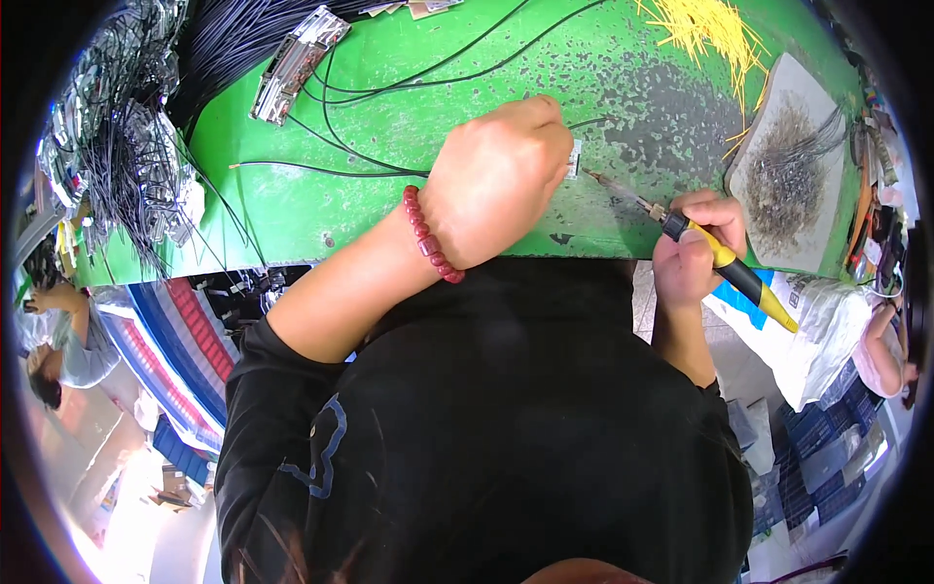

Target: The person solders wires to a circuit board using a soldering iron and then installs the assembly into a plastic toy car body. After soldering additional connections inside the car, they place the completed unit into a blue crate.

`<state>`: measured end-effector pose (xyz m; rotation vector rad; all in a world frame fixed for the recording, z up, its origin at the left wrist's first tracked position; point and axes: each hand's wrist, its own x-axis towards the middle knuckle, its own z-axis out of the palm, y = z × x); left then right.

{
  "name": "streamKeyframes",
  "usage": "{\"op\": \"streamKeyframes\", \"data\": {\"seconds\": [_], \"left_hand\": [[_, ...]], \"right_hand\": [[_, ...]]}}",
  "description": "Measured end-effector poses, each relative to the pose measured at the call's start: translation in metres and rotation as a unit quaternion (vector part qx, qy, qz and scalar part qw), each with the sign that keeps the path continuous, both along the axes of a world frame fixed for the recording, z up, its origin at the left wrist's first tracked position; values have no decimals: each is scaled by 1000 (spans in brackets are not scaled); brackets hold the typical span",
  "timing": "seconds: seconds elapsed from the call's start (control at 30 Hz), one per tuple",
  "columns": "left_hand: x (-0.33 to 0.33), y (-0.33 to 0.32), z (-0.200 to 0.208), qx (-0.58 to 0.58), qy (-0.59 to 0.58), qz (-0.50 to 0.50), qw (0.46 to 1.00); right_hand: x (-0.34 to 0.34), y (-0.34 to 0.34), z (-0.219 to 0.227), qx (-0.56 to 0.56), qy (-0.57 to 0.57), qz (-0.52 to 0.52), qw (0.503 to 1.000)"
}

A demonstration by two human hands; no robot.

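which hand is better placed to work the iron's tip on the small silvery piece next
Probably the right: the right hand holds the yellow-and-black soldering iron, its tip beside the small silvery piece. The left hand is at that piece's other side, its fingertips mostly hidden.

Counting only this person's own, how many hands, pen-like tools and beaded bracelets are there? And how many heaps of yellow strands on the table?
Hands: 2 (left hand, right hand)
Pen-like tools: 1 (yellow-and-black soldering iron)
Beaded bracelets: 1 (red bracelet)
Yellow heaps: 1 (yellow strands)
Total: 5
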<state>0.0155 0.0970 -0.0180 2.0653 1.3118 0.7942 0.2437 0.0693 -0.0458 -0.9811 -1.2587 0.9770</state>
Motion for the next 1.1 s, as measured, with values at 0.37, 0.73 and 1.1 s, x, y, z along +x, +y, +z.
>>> {"op": "streamKeyframes", "data": {"seconds": [0.37,0.73,1.1], "left_hand": [[0,4,4,-22,24,-19,999],[0,5,5,-26,29,-18,999],[1,8,7,-41,51,-25,998]], "right_hand": [[0,-1,3,-13,-18,27,999],[-3,0,4,-22,-22,35,999],[-1,0,3,-6,-25,7,1000]]}}
